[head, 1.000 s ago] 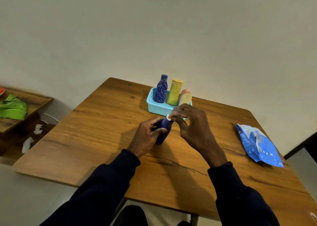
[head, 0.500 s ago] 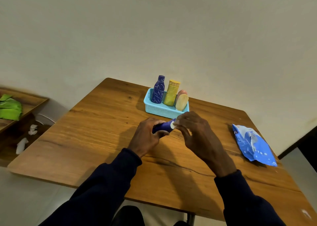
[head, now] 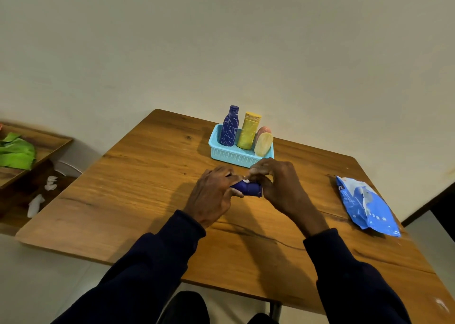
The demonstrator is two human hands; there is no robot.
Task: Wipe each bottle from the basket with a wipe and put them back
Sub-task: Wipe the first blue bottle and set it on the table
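Blue bottle point(head: 247, 188) lies sideways over the table point(head: 147, 176), gripped by the left hand point(head: 213, 195); the right hand point(head: 280, 188) pinches a wipe point(head: 246, 181) against it, just before the basket point(head: 234, 157). Wipes pack point(head: 366, 208) lies near the right edge.

left hand point(head: 211, 195) and right hand point(head: 280, 188) cover most of the held blue bottle point(head: 248, 188); the wipe point(head: 245, 181) shows only as a white speck. the green cloth point(head: 16, 152) runs off the left edge.

At least four bottles point(head: 229, 129), one basket point(head: 231, 156), one pack point(head: 366, 206)
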